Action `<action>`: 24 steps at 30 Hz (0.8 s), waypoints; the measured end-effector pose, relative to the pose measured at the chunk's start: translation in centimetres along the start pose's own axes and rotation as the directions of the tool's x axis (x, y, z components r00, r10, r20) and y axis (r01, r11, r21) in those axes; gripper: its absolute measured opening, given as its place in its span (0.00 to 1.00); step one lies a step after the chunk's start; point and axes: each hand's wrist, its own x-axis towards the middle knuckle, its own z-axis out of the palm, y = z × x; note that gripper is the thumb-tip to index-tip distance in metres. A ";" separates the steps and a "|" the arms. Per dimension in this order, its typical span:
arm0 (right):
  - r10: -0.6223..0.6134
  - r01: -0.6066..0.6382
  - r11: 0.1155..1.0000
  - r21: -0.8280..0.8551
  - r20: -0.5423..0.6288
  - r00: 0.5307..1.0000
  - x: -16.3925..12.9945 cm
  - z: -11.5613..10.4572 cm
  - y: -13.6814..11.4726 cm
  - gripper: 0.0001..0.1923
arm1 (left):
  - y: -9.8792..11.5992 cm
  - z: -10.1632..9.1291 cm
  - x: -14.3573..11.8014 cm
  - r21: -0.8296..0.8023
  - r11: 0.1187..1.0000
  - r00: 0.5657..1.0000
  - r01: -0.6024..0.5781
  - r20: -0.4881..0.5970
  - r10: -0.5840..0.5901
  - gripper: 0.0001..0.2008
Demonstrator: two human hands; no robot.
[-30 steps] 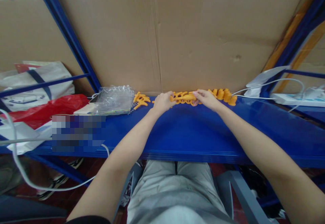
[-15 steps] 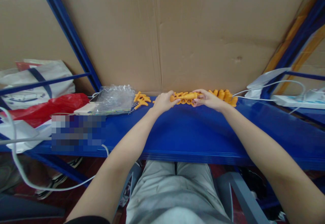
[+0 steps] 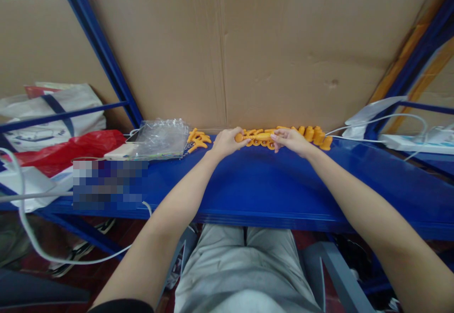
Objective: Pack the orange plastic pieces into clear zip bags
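Both my hands reach to the back of a blue shelf [image 3: 255,185], close to a cardboard wall. Between them I hold a long orange plastic piece [image 3: 260,136]: my left hand [image 3: 225,143] grips its rounded left end, my right hand [image 3: 291,139] pinches its right end. Under and behind it lie several small orange parts [image 3: 257,142]. More orange parts stand in a row [image 3: 314,134] right of my right hand, and a few curved ones [image 3: 197,139] lie left of my left hand.
A crumpled clear plastic bag [image 3: 161,138] lies left of the parts, over a white flat device [image 3: 118,152]. Red and white bags [image 3: 60,150] fill the far left. White cables and a power strip [image 3: 407,140] sit at the right. Blue rack posts [image 3: 102,53] rise behind.
The orange piece has stayed between my hands. My right hand has shifted slightly left along it, and the view has tilted a little.
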 end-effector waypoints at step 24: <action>-0.147 0.147 0.989 0.009 0.026 0.989 0.3 0.4 1.2 0.23 | -0.4 0.1 0.1 0.005 1.000 1.000 0.004 -0.003 -0.004 0.14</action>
